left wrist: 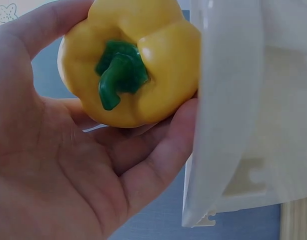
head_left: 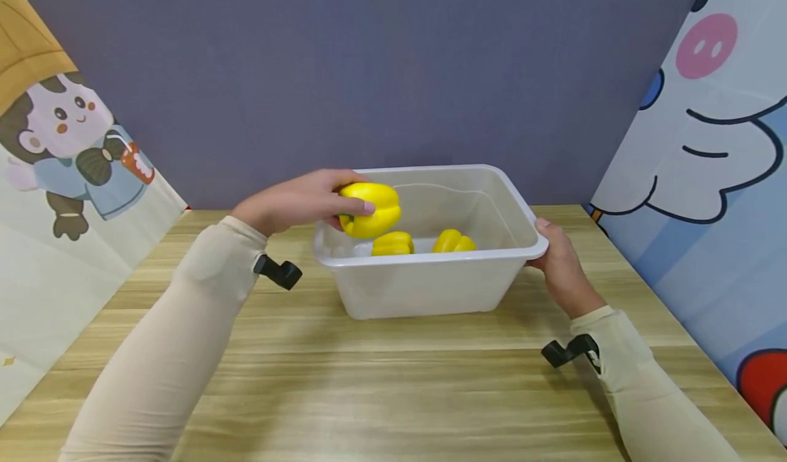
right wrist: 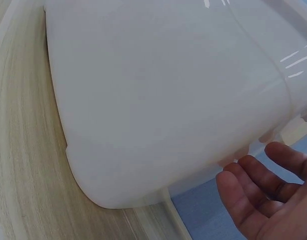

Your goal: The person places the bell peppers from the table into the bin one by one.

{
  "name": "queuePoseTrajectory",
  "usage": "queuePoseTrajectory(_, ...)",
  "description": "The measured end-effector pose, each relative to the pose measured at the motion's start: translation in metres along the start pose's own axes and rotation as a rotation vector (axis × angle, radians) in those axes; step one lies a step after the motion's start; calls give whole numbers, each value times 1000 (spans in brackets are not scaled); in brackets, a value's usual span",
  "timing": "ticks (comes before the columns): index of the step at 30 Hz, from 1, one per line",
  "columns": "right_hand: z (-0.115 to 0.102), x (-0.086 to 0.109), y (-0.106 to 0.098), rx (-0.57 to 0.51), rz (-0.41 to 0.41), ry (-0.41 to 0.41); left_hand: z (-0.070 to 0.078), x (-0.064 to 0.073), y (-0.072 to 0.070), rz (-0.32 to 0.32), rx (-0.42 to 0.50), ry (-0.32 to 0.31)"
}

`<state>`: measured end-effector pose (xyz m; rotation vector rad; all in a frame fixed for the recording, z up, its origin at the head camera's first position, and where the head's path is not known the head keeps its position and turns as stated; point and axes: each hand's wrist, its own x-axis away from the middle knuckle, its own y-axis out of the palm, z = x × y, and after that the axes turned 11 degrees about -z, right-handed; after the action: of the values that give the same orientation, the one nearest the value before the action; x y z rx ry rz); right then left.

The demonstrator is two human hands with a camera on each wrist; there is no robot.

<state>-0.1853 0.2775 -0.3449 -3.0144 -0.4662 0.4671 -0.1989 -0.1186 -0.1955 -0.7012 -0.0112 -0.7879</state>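
Note:
My left hand (head_left: 301,199) grips a yellow bell pepper (head_left: 382,202) over the left end of a white plastic bin (head_left: 424,288). In the left wrist view the pepper's green stem (left wrist: 118,75) faces the palm, and the bin wall (left wrist: 228,100) is close alongside. Inside the bin are two more yellow bell peppers, one on the left (head_left: 393,244) and one nearer the middle (head_left: 453,241), their lower parts hidden by the front wall. My right hand (head_left: 561,267) holds the bin's right rim, thumb on top; its curled fingers (right wrist: 243,200) are below the rim.
The bin stands on a wood-grain table (head_left: 369,387) near a grey-blue back panel (head_left: 393,72). Cartoon-printed panels flank the table, on the left (head_left: 80,168) and right (head_left: 695,257).

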Motion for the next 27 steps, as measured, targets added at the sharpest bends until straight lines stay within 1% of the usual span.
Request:
queuePoseTrajectory(8,2,0,1,1,15,-3,8,-4,-5,-26,-53,-22)
queuePoseTrajectory(16,3,-1,0,9,18,-4,16,-11,-10,-22,-78,-28)
queuePoseTrajectory(22,3,-2,0,6,9,-7,18,-17,-12,-3,-75,-5)
queuePoseTrajectory(27,3,-1,0,-2,7,-11,20,-25,-16,-6,-71,5)
